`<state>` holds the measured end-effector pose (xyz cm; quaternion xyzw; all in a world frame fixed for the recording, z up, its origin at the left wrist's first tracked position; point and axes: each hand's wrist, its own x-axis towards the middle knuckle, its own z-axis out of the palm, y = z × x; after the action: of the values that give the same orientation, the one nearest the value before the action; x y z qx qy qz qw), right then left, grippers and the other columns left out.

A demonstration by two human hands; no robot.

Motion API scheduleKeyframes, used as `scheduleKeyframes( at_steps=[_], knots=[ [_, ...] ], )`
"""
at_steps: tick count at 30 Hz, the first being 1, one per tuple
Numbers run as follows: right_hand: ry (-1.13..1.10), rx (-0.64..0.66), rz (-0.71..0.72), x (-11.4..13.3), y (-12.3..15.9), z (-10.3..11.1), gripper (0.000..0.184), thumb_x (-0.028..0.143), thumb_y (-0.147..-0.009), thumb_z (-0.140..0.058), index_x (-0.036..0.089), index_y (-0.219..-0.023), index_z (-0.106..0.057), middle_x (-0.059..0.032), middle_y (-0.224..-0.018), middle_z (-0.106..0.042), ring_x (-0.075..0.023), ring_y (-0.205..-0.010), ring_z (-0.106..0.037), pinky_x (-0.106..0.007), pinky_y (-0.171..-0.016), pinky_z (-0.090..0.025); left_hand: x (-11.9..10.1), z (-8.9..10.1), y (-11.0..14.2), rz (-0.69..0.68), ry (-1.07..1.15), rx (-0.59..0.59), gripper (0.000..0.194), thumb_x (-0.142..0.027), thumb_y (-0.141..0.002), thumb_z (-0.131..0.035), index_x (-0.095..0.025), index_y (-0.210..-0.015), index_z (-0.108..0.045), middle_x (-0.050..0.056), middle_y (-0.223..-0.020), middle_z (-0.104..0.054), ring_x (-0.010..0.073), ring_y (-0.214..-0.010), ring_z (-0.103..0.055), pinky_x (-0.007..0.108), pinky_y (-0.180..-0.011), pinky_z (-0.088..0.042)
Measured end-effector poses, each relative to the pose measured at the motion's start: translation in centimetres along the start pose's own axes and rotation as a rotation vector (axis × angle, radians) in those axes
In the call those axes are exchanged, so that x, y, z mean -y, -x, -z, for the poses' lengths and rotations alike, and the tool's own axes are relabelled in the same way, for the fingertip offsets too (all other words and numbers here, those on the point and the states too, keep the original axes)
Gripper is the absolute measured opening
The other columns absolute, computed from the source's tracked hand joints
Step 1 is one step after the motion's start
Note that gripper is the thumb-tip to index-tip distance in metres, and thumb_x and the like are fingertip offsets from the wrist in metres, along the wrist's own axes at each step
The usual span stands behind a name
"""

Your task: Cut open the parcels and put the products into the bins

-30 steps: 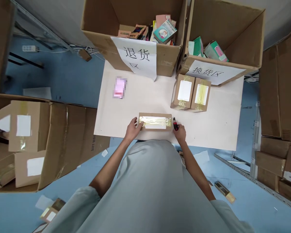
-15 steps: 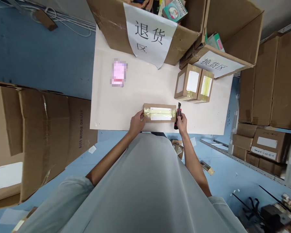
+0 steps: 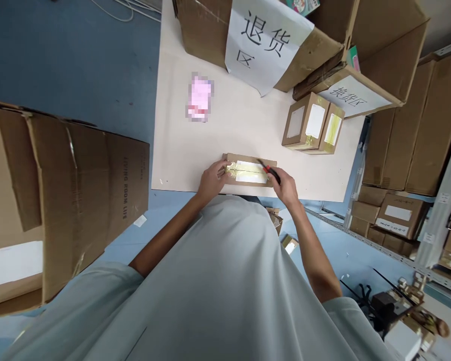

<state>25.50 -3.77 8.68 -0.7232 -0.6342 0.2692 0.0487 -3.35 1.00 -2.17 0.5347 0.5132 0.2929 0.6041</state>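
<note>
Behind the parcel [image 3: 244, 170], rightward, two boxes [image 3: 314, 123] stand, apparently against a carton [image 3: 394, 55].

- We look forward and down from the head, over our shirt [image 3: 218, 281].
- Our view centres near the box [image 3: 244, 174], fairly close, with table [image 3: 244, 120] and floor [image 3: 105, 65] around.

your right hand [image 3: 286, 186] covers the rear of the cutter [image 3: 273, 174] and the near right corner of the taped box [image 3: 250, 176], and you cannot tell whether the blade [image 3: 262, 163] touches it. some of your left hand's [image 3: 211, 181] fingertips are hidden at its other end. the pink thing [image 3: 200, 95] is too pixelated for you to name. the upper carton [image 3: 205, 35] is cut by the top edge, and the floor clutter [image 3: 385, 303] is too small to sort out.
</note>
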Motion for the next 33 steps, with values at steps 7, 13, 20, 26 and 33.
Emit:
scheduleKeyframes(
  at_steps=[7,13,20,26,33],
  knots=[
    [0.56,0.386,0.123,8.3,-2.1,0.3,0.055,0.05,-0.124,-0.027,0.033,-0.169,-0.054,-0.0129,-0.138,-0.074,-0.0285,-0.105,-0.076,-0.032,-0.079,-0.048,0.3,0.2,-0.5,-0.001,0.065,0.023,0.039,-0.024,-0.095,-0.07,-0.025,-0.133,-0.077,0.008,-0.15,-0.075,0.0277,-0.136,-0.075,0.045,-0.118,-0.065],
    [0.673,0.473,0.178,9.6,-3.6,0.3,0.054,0.044,-0.125,-0.024,0.03,-0.168,-0.053,-0.0158,-0.138,-0.072,-0.0283,-0.105,-0.075,-0.034,-0.081,-0.046,0.4,-0.2,-0.6,0.023,0.088,0.008,0.04,-0.021,-0.092,-0.072,-0.023,-0.132,-0.078,0.009,-0.153,-0.072,0.0282,-0.137,-0.074,0.045,-0.117,-0.066],
    [0.741,0.502,0.214,10.6,-3.6,0.4,0.05,0.032,-0.123,-0.027,0.027,-0.168,-0.049,-0.0179,-0.136,-0.07,-0.028,-0.103,-0.076,-0.035,-0.082,-0.049,0.0,0.0,-0.5,0.034,0.098,0.024,0.041,-0.021,-0.093,-0.073,-0.023,-0.133,-0.077,0.009,-0.151,-0.073,0.0298,-0.137,-0.073,0.048,-0.119,-0.065],
    [0.784,0.503,0.244,11.8,-3.3,0.7,0.055,0.012,-0.115,-0.033,0.021,-0.167,-0.048,-0.0209,-0.137,-0.069,-0.028,-0.109,-0.074,-0.034,-0.084,-0.051,0.1,-0.1,-0.6,0.043,0.102,0.011,0.042,-0.02,-0.092,-0.072,-0.022,-0.133,-0.078,0.011,-0.151,-0.073,0.0293,-0.135,-0.074,0.047,-0.115,-0.067],
    [0.771,0.511,0.239,12.0,-3.0,1.0,0.055,0.01,-0.115,-0.031,0.019,-0.167,-0.047,-0.0217,-0.139,-0.068,-0.0293,-0.112,-0.075,-0.035,-0.085,-0.053,0.1,-0.2,-0.7,0.05,0.084,-0.012,0.042,-0.021,-0.09,-0.074,-0.022,-0.132,-0.077,0.01,-0.149,-0.074,0.0294,-0.136,-0.073,0.046,-0.116,-0.067]
  ],
)
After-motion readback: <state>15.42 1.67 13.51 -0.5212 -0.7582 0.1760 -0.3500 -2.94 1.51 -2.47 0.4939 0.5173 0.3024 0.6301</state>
